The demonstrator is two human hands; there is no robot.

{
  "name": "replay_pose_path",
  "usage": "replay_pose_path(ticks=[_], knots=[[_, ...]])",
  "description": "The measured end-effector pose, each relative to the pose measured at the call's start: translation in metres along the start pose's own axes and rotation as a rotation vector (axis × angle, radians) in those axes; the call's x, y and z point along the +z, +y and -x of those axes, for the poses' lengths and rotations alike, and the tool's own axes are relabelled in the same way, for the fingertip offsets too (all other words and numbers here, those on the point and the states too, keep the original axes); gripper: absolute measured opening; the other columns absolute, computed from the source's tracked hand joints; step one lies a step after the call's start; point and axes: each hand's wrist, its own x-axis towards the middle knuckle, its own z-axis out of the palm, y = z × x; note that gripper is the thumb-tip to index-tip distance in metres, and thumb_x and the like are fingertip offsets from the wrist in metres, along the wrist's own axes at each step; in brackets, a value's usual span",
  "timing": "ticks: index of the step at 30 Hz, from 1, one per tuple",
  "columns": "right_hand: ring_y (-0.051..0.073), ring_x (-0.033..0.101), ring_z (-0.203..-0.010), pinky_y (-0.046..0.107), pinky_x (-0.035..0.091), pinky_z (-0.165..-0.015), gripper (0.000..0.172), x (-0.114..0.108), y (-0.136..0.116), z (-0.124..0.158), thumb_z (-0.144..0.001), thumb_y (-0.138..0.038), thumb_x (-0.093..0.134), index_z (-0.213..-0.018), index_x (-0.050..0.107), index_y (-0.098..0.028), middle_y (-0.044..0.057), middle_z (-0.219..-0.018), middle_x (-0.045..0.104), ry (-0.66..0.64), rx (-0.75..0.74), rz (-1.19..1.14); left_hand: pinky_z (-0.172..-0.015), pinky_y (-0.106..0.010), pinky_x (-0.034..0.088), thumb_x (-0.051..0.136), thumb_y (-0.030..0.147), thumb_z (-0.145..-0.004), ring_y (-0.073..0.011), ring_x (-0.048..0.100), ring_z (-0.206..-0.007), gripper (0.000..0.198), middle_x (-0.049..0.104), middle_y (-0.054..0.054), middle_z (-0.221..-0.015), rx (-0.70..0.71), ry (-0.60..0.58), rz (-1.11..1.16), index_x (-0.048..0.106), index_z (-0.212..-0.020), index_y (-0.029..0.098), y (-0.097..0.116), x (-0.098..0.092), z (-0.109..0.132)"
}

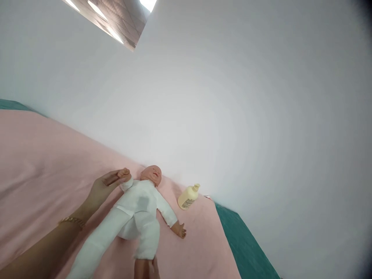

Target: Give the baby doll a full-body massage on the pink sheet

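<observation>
Left hand (pixel 102 190), mine, one: thumb and fingers closed on the small hand (pixel 124 173) of a doll (pixel 138 195); gold-coloured bracelet (pixel 72 221) at my wrist. Right hand (pixel 155 268), mine, one: seemingly only a finger or two in view at the bottom edge, beside the doll's lower leg (pixel 141 268); whether it grips, I cannot tell. Placement: doll face-up on a pink sheet (pixel 31 151), trunk at 3 to 4 o'clock from my left hand, long axis running from the head (pixel 150 174) at 1 o'clock to the hips at 7. Nearness: my left hand closer to the head, my right to the leg pointing to 6; the other leg points between 7 and 8, the free arm (pixel 166 211) towards 5. Appearance: white cloth body and limbs, grey patch on the front, smooth bald head, bare moulded hands. Adjacent: pale yellow pump bottle (pixel 188 197), dark print on its side, standing at 4 o'clock from the head.
</observation>
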Motion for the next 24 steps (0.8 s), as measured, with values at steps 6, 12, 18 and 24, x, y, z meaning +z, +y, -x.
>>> replay_pose_path(ticks=[6, 12, 18, 24], knots=[[0.018, 0.06, -0.106, 0.035, 0.057, -0.086, 0.04, -0.041, -0.015, 0.031, -0.094, -0.051, 0.05, -0.12, 0.06, -0.023, 0.008, -0.116, 0.062, 0.033, 0.006, 0.046, -0.102, -0.036, 0.05, 0.062, 0.04, -0.082, -0.027, 0.062, -0.113, 0.031, 0.071, -0.004, -0.116, 0.272, -0.328, -0.21, 0.072, -0.106, 0.024, -0.017, 0.012, 0.009], [0.017, 0.059, -0.106, 0.037, 0.055, -0.09, 0.037, -0.056, -0.028, 0.038, -0.098, -0.044, 0.044, -0.121, 0.059, -0.018, 0.008, -0.118, 0.06, 0.017, 0.018, 0.073, -0.1, -0.037, 0.048, 0.058, 0.04, -0.082, -0.0267, 0.064, -0.107, 0.029, 0.074, -0.004, -0.108, 0.498, -0.394, -0.373, 0.077, -0.099, 0.025, -0.036, 0.015, -0.001], [0.016, 0.061, -0.103, 0.035, 0.055, -0.088, 0.034, -0.049, -0.029, 0.033, -0.097, -0.042, 0.049, -0.118, 0.06, -0.017, 0.008, -0.115, 0.061, 0.005, 0.038, 0.062, -0.104, -0.037, 0.045, 0.057, 0.029, -0.084, -0.0235, 0.063, -0.11, 0.027, 0.073, -0.004, -0.11, 0.576, -0.485, -0.411, 0.077, -0.102, 0.026, -0.03, 0.014, 0.001], [0.016, 0.062, -0.104, 0.035, 0.056, -0.089, 0.036, -0.04, -0.024, 0.027, -0.096, -0.045, 0.05, -0.119, 0.06, -0.019, 0.008, -0.114, 0.063, 0.038, 0.042, -0.013, -0.103, -0.038, 0.047, 0.065, 0.042, -0.08, -0.0273, 0.062, -0.112, 0.029, 0.072, -0.005, -0.113, 0.296, -0.343, -0.169, 0.076, -0.1, 0.023, -0.015, 0.014, 0.009]])
